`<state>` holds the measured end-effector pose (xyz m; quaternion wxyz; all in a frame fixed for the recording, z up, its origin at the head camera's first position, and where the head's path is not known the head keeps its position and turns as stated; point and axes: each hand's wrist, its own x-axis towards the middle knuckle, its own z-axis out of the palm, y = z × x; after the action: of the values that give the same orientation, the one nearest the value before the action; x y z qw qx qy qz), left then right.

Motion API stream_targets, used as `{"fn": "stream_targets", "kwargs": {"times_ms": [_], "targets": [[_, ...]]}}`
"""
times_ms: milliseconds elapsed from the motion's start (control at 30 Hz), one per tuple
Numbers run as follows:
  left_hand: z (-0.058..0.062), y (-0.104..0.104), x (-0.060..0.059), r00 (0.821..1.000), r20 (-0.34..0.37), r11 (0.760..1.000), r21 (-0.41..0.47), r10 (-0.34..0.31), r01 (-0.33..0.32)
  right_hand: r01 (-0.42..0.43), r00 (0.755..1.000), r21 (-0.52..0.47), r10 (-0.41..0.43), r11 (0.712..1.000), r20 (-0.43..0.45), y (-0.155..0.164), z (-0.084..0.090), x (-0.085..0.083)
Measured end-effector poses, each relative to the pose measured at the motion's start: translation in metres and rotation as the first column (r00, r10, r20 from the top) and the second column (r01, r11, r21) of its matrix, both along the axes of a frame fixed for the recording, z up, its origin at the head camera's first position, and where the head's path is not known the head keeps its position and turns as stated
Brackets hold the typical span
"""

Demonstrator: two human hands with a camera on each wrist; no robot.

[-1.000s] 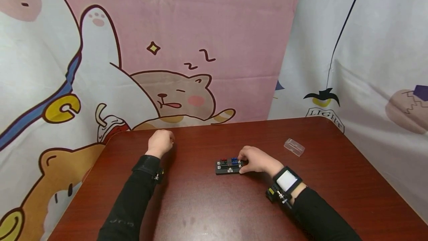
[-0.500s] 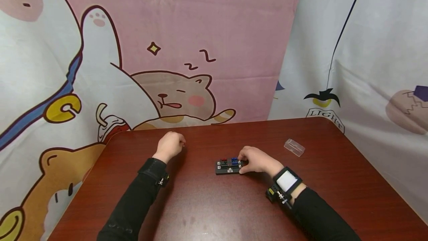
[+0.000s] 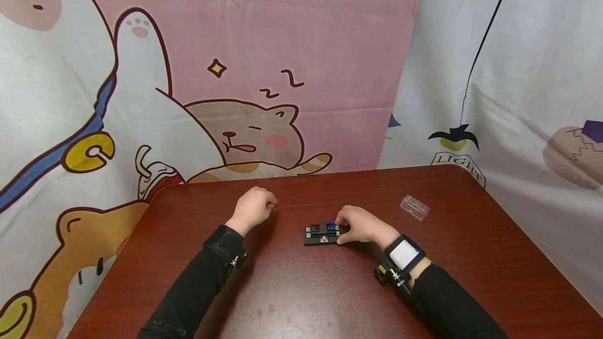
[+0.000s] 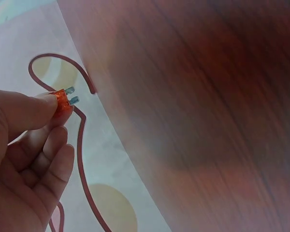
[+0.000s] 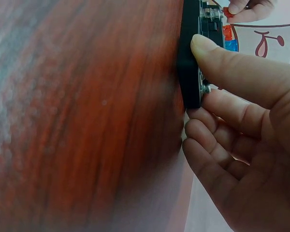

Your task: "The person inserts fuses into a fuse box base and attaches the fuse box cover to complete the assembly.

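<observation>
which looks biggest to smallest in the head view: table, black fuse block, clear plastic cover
1. table, by far the largest.
2. black fuse block, partly hidden under the right hand.
3. clear plastic cover, a little smaller than the block; it lies slightly farther from the camera, so this gap is unsure.

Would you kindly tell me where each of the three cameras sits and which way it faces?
Head: worn high, looking down at the table; both sleeved arms, left hand and right hand show.
Left wrist: behind the left hand, looking past fingers pinching an orange fuse.
Right wrist: beside the right hand, facing the black fuse block.
Head and right wrist share the block.
</observation>
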<state>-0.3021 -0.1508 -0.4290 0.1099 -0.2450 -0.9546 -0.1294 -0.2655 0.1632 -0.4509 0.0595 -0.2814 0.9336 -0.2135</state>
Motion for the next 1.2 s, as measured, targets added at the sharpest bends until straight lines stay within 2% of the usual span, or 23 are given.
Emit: {"fn": "stream_targets", "kwargs": {"times_ms": [500, 800, 1200], "targets": [[0.0, 0.034, 0.021, 0.994, 0.001, 0.991, 0.076, -0.113, 0.112, 0.004, 1.0, -0.007, -0.005, 1.0, -0.007, 0.0, -0.001, 0.0], [-0.003, 0.051, 0.031, 0.984, -0.027, 0.979, 0.103, -0.176, 0.178, 0.004, 1.0, -0.008, -0.004, 1.0, -0.005, 0.0, 0.0, 0.001], [-0.004, 0.068, 0.044, 0.982, -0.03, 0.974, 0.131, -0.185, 0.187, 0.009, 1.0, -0.015, -0.009, 1.0, -0.004, 0.0, -0.002, -0.001]]}}
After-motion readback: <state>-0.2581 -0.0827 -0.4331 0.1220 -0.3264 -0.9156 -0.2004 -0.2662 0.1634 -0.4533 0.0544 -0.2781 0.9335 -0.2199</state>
